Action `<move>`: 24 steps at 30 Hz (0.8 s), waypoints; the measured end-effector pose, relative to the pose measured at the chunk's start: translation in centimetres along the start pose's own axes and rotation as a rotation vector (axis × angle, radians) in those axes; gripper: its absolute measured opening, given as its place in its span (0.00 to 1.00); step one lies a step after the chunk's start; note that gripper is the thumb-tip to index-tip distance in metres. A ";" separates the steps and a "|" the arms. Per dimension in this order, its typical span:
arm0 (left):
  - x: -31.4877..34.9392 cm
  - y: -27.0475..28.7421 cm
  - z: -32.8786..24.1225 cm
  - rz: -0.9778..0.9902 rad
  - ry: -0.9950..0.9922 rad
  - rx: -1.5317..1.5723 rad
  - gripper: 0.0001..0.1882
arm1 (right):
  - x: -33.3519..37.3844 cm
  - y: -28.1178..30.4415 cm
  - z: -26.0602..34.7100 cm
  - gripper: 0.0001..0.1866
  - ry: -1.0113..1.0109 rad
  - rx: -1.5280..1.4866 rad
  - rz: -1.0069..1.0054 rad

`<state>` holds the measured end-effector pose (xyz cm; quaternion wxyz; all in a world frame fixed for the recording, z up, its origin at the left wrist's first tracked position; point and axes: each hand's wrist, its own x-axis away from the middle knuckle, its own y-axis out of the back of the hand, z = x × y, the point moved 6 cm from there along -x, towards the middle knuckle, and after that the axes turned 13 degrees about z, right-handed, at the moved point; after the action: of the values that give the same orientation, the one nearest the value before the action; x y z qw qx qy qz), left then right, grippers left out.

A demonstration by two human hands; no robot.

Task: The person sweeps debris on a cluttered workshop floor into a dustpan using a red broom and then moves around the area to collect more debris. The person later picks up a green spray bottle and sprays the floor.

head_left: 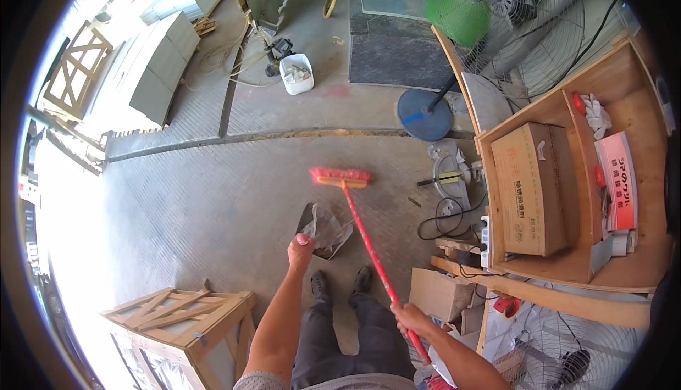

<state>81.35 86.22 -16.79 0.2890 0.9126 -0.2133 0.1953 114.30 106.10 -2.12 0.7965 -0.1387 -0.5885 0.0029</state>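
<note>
My right hand (413, 319) is wrapped round the red stick of a broom (374, 255), low on the handle near my right hip. The broom's head, with pink-red bristles and a yellowish block, is out ahead on the grey floor, slightly blurred. My left hand (301, 250) is closed in a fist at the near left edge of a dark-rimmed dustpan (345, 240). The fist hides the dustpan's handle. Crumpled translucent plastic (326, 225) lies in the dustpan, with some brownish debris at its near end.
A wooden crate (184, 319) stands at near left. At right are a miter saw (448, 177) with a loose black cable, and a wooden shelf box (617, 276) holding a carton (528, 188). A fan's round base (425, 115) and a white bucket (296, 78) stand farther off.
</note>
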 end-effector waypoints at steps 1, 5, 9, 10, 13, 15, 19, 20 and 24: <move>0.1 0.1 0.2 0.009 0.000 -0.012 0.10 | 2.1 -2.1 -1.6 0.26 -0.068 -0.008 0.026; 0.3 0.4 -0.1 0.163 0.086 0.083 0.15 | 7.5 -8.9 -9.3 0.25 -0.219 -0.144 0.217; 1.1 2.1 -0.5 0.182 0.035 0.250 0.09 | 7.8 -12.0 -12.1 0.30 -0.220 -0.107 0.190; 1.6 2.7 -0.9 0.177 0.027 0.324 0.08 | 7.8 -12.4 -12.4 0.30 -0.215 -0.079 0.152; 2.3 5.4 -2.9 0.244 0.013 0.412 0.06 | 8.8 -13.6 -11.2 0.30 -0.165 -0.021 0.093; 2.4 7.7 -3.3 0.282 -0.004 0.394 0.06 | 10.7 -14.0 -9.2 0.30 -0.186 0.041 0.091; 2.5 10.3 -5.7 0.235 -0.053 0.498 0.07 | 12.2 -13.1 -7.8 0.29 -0.132 0.195 -0.011; 2.5 10.8 -6.3 0.241 -0.056 0.515 0.07 | 12.9 -13.0 -7.0 0.28 -0.136 0.143 0.001; 1.1 12.0 -8.4 0.259 -0.098 0.533 0.08 | 13.9 -12.6 -4.2 0.28 -0.111 0.169 -0.036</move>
<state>74.29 82.12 -4.58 0.0014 0.9298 -0.2830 0.2352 120.50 95.41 12.59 0.7713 -0.0599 -0.6320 0.0457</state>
